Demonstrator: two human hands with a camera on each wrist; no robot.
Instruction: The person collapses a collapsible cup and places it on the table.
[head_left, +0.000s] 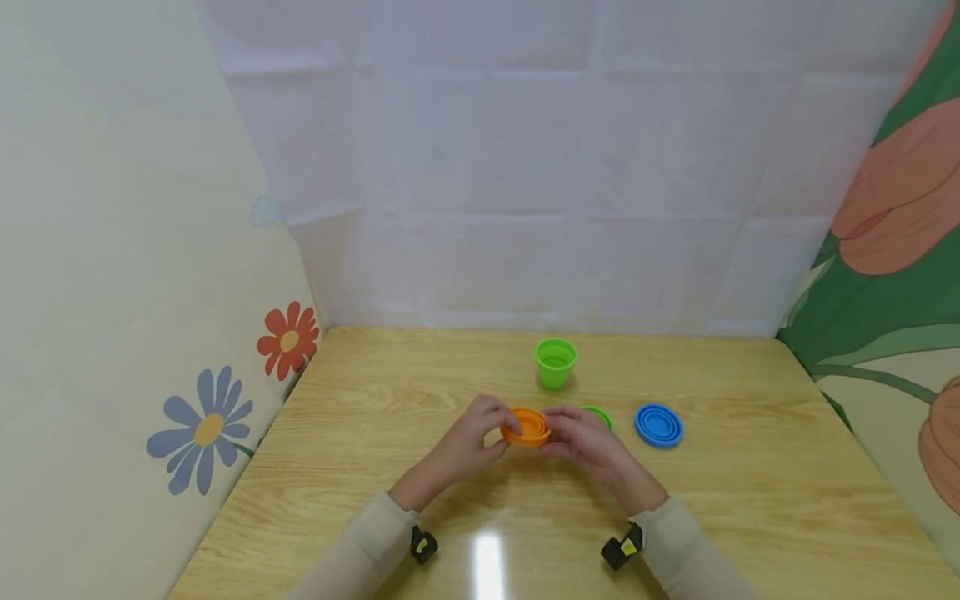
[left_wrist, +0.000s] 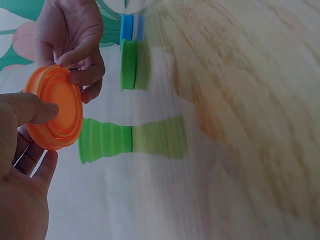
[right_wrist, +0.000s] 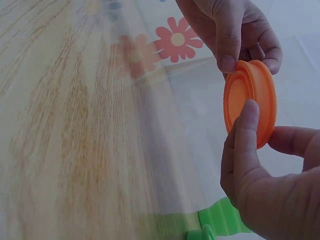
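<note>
I'm watching the left grip (left_wrist: 21, 192) pinching an orange ringed disc (left_wrist: 67, 107); the right grip (left_wrist: 72, 37) is holding its edge. A ribbed green cup (left_wrist: 106, 139), a green disc (left_wrist: 128, 65) and a blue disc (left_wrist: 126, 28) are resting on the desk (left_wrist: 235, 110).

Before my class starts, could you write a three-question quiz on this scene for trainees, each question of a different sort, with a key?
1. What colour is the ringed disc that the left grip and right grip both hold?
A) blue
B) orange
C) green
2. True or false: the tall green cup stands upright on the table.
3. Fill the blank: in the head view, the blue disc lies to the ____ of the right grip.

Key: 1. B; 2. True; 3. right
</note>
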